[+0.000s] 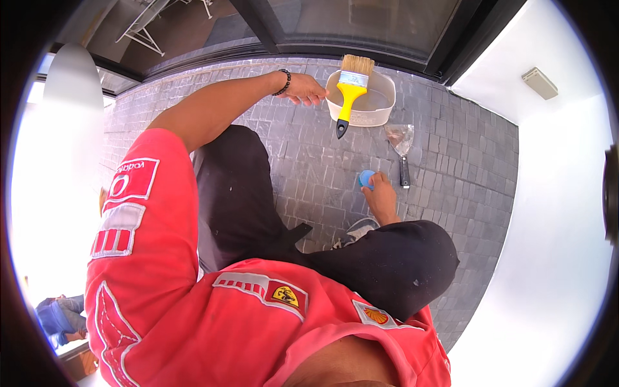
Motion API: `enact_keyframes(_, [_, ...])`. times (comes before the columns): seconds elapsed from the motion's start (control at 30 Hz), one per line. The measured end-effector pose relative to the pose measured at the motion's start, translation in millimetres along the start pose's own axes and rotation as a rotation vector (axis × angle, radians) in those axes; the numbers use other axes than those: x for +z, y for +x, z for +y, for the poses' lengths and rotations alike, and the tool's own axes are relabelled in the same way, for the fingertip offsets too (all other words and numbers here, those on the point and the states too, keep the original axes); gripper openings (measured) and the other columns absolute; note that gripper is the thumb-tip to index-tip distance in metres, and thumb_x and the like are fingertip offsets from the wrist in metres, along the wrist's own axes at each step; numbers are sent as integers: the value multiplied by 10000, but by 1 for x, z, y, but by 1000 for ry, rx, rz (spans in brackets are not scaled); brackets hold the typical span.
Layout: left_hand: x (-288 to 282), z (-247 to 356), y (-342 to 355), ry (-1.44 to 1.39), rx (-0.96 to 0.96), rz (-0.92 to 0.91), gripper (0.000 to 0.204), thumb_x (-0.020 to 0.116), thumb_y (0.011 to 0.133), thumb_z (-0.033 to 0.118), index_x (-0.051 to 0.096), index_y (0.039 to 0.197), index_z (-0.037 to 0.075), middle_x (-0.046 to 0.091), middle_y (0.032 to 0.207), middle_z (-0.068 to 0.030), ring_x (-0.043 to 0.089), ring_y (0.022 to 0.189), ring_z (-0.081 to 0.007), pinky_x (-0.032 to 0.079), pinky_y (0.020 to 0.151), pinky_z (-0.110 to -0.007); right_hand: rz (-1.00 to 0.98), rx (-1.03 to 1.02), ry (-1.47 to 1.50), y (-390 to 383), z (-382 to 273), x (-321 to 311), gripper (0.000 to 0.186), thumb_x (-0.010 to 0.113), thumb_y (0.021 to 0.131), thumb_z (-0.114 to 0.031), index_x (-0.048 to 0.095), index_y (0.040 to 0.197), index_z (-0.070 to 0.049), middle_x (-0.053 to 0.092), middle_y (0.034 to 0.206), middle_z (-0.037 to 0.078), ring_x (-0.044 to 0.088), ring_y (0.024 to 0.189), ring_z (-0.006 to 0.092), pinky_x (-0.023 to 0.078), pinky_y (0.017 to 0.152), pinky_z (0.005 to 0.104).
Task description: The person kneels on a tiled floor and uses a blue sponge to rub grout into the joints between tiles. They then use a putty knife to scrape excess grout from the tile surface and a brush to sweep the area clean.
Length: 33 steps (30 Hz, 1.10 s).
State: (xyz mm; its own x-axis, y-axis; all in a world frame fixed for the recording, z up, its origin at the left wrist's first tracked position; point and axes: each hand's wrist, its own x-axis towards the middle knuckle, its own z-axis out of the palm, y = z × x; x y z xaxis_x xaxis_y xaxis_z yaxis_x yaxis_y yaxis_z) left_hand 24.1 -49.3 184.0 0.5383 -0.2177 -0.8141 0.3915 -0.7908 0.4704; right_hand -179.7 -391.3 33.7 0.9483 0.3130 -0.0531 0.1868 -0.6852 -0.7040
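My left hand [306, 88] reaches far out to a cream plastic tub [361, 118], its fingertips closed at the tub's left rim. Across the tub lies a wide paintbrush [351, 97] with a yellow handle, its black tip toward me and its pale bristles over the far rim. Closer in, my right hand [382, 195] is closed on a small blue disc [367, 178] at the paving; whether it is a lid or a pad I cannot tell. Just right of the tub, a broad scraper [402, 151] with a black handle lies flat, its metal blade pointing away.
Grey stone paving [309, 168] spreads under everything. Dark-framed glass doors [361, 32] stand behind the tub. A white wall [548, 193] with a small fixture [540, 83] rises at the right. My bent knees flank the work spot. Part of another person [61, 319] shows at the lower left.
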Motion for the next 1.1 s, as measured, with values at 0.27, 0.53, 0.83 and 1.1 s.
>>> enact_keyframes(0.27, [10,-10,22,-104,11,7,562,520,951,554,653,1223,80,661,1212,-112,570,1148,-269,391,1038,-537,140,-157,-275,-1,5,-7,366,820,768,-240,638,1004,-28,639,1182,188,638,943,395,515,793,455])
enact_keyframes(0.53, [14,-14,41,-90,33,-47,514,478,912,558,699,1105,136,696,1152,-64,607,1006,-233,452,844,-476,-297,466,454,62,-59,-89,546,706,904,-523,659,1104,-17,625,1234,183,664,970,284,559,774,408])
enact_keyframes(0.83, [26,-29,63,-395,196,5,331,560,869,394,650,887,76,566,753,-68,516,586,-186,399,508,-360,-667,688,955,146,-163,-72,374,611,1008,-368,560,1197,-50,693,1073,129,698,969,264,583,852,439])
enact_keyframes(1.1, [15,-56,49,-436,242,193,390,562,922,373,688,956,5,689,848,-86,635,645,-213,516,548,-360,-642,505,919,136,-179,-64,245,621,1007,-202,573,1169,-25,704,1049,121,699,838,156,592,743,281])
